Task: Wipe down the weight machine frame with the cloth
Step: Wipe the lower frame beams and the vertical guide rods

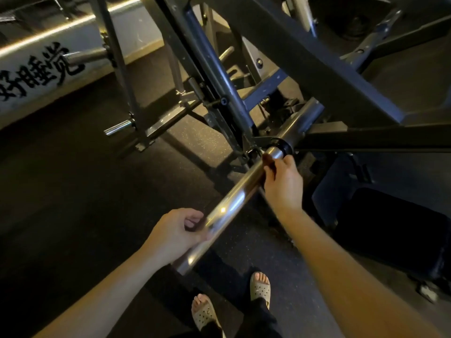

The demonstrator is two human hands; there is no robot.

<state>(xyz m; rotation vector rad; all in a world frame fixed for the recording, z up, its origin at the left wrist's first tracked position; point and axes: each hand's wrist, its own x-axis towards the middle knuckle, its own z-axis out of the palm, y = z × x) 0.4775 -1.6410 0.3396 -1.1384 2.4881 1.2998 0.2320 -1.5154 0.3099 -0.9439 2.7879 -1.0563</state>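
A chrome weight sleeve (pixel 231 203) sticks out toward me from the dark steel weight machine frame (pixel 305 67). My left hand (pixel 175 232) curls around the near part of the chrome bar, fingers wrapped over its top. My right hand (pixel 283 181) holds the bar farther up, near its black collar (pixel 283 146), fingers curled over the chrome. No cloth shows in either hand or anywhere in view.
Black rubber floor (pixel 73 191) lies to the left. A white wall panel with black characters (pixel 41 76) runs along the far left. A dark padded seat (pixel 390 235) stands at right. Short chrome pegs (pixel 119 126) jut from the frame. My sandalled feet (pixel 260 286) are below.
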